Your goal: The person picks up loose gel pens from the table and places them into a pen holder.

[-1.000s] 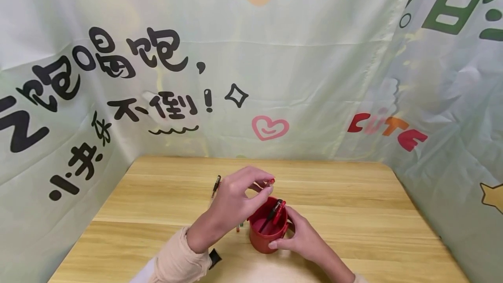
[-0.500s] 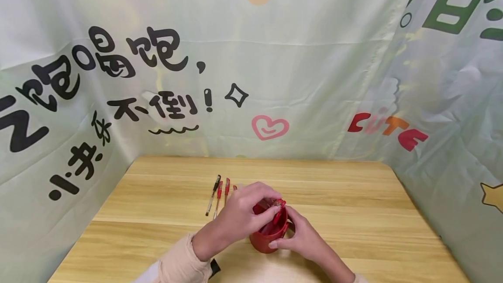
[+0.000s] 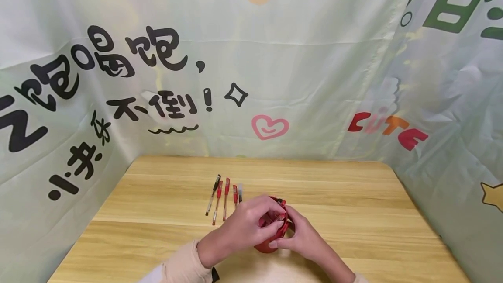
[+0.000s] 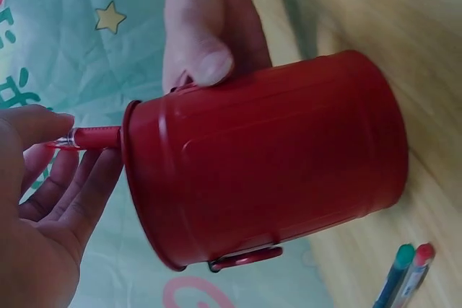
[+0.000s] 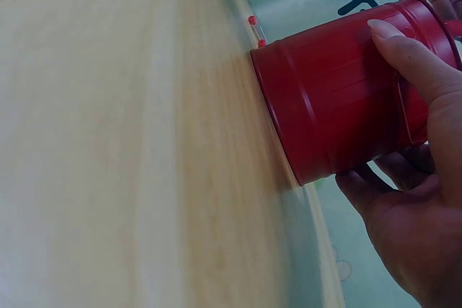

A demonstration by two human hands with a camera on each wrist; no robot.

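Note:
My left hand (image 3: 245,222) pinches a red pen (image 4: 99,137) by its end, right at the mouth of a small red metal bucket (image 4: 267,156). In the left wrist view the pen's other end has passed inside the rim and is hidden. My right hand (image 3: 304,237) grips the bucket's side, thumb on the near wall in the right wrist view and fingers beneath. The bucket stands on the table with small side handles. Ends of other pens (image 3: 281,201) show at its rim, partly covered by my left hand.
Left of the bucket, a black-capped pen (image 3: 215,185) and several red-capped pens (image 3: 227,187) lie in a row on the wooden table (image 3: 373,213). Green-ended (image 4: 404,256) and red-ended pens (image 4: 424,252) lie nearby. A black object (image 3: 215,275) sits by my left sleeve. Printed fabric surrounds the table.
My left hand has come down and slightly right, bringing the red pen from above the bucket into its mouth. More of the pens on the table show now. My right hand keeps its place.

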